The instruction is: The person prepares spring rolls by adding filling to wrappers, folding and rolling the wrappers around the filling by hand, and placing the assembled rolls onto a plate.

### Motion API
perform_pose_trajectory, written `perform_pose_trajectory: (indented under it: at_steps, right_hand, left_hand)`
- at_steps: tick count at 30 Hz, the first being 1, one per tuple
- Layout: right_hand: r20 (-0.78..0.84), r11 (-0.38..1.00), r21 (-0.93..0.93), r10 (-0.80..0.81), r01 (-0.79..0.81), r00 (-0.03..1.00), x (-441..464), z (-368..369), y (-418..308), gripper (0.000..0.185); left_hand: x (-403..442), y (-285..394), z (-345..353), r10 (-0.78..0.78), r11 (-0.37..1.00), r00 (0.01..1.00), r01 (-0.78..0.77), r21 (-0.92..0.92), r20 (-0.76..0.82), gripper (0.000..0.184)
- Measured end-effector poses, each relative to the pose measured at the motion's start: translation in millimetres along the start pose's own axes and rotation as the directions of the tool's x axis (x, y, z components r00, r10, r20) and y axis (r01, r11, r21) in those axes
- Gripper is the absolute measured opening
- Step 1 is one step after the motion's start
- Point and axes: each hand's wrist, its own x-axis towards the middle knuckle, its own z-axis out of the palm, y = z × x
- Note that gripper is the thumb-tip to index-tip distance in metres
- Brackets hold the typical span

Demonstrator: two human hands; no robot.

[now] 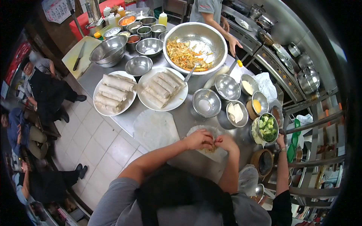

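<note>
A round, pale spring roll wrapper (pixel 194 131) lies on the steel table in front of me, with shredded filling on it. My left hand (pixel 199 139) bends over the filling from the left, its fingertips curled down and together. Close beside it, my right hand (pixel 226 143) pinches at the same spot; the fingers hide most of the filling and I cannot see exactly how much each holds. To the left lies a stack of flat wrappers (pixel 156 128). Rolled spring rolls rest on a left white plate (pixel 130 98) and a right white plate (pixel 181 98).
A large steel bowl (pixel 217 32) of shredded vegetable filling, with a spoon, stands beyond the plates. Several small bowls, one with broccoli (pixel 267 128), line the right. A knife (pixel 79 56) lies on a cutting board (pixel 69 59). A co-worker's hand (pixel 234 43) is at the back; another's arm (pixel 282 165) reaches in from the right.
</note>
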Motion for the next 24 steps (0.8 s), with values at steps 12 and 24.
perform_pose_trajectory:
  at_steps: [12,24]
  right_hand:
    - [0.003,0.993,0.080,-0.088,0.087,0.996,-20.2,10.3,-31.4,0.023]
    - [-0.128,0.998,0.009,-0.060,0.061,0.990,-34.6,10.4,-28.6,0.026]
  left_hand:
    - [-3.6,-3.2,5.2,-0.089,0.966,0.996,0.083,0.245,0.014,0.013]
    - [-4.0,18.0,-7.2,-0.003,0.978,0.988,-0.029,0.208,0.153,0.031]
